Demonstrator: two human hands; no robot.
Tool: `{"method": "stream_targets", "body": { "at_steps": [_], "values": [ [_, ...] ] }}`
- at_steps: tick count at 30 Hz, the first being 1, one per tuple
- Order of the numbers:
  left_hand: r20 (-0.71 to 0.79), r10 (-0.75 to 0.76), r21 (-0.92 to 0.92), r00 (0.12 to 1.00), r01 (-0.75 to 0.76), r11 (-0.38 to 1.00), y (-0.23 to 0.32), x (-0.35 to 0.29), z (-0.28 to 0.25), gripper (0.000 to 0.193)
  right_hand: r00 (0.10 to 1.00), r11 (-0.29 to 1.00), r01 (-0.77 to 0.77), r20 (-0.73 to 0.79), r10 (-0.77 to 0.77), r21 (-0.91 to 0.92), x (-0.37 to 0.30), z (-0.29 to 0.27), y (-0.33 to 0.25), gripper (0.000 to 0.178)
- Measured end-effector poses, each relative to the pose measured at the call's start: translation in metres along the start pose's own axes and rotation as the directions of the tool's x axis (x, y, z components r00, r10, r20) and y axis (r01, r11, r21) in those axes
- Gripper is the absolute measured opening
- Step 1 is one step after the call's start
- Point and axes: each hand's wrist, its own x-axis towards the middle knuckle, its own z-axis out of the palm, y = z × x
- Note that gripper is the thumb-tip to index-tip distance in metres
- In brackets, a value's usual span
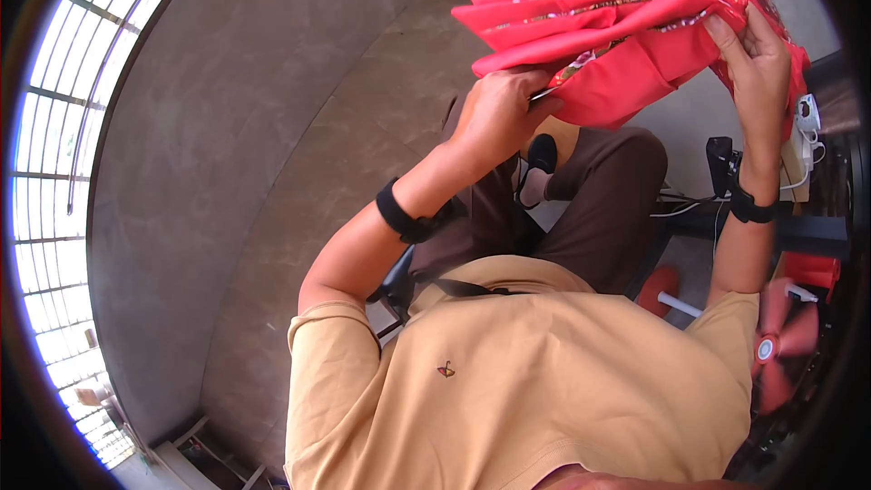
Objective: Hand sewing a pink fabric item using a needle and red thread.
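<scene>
A bright red cloth (635, 82) with bands of colourful patterned trim hangs in folds between my two hands, above my knees. My left hand (504, 113) is closed on its lower left edge, next to a floral piece of trim. A small pale edge shows by the left fingers; its kind is too small to tell. Up at the right, my right hand (760, 59) pinches the gathered part of the cloth between thumb and fingers, near some red fringe. More red cloth falls behind that hand. The folds hide some of my fingertips.
A red-bladed fan (767, 349) stands close to my right elbow. White cables (807, 163) and a small black device (719, 159) lie by my right forearm. A barred window (59, 172) runs along the far left, beside a grey wall (200, 109).
</scene>
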Motion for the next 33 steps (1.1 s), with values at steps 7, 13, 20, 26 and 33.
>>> {"method": "stream_targets", "body": {
  "at_steps": [7,13,20,26,33],
  "values": [
    [-0.152,0.131,0.173,0.98,-0.104,0.979,0.008,-0.033,-0.043,0.026,0.998,0.999,-0.002,0.057,0.004,-0.033,-0.009,0.002,-0.001,0.026],
    [-0.034,-0.037,0.127,0.999,0.041,0.991,0.001,-0.012,-0.049,0.019,0.997,0.995,0.07,0.031,-0.073,0.071,-0.012,0.0,-0.002,0.031],
    [-0.091,-0.058,-0.044,0.994,0.054,0.998,-0.005,0.006,-0.045,0.031,0.999,0.996,0.034,0.0,-0.034,0.078,-0.022,-0.012,0.01,0.037],
    [-0.056,-0.013,0.096,0.998,0.018,0.995,-0.003,0.016,-0.054,0.039,0.995,0.997,0.075,0.058,-0.076,0.021,-0.027,-0.014,0.009,0.036],
    [-0.056,0.181,0.375,0.982,-0.147,0.915,0.003,0.02,-0.066,0.018,0.982,0.985,0.151,0.132,-0.139,-0.086,-0.031,-0.019,0.017,0.036]
  ]
}}
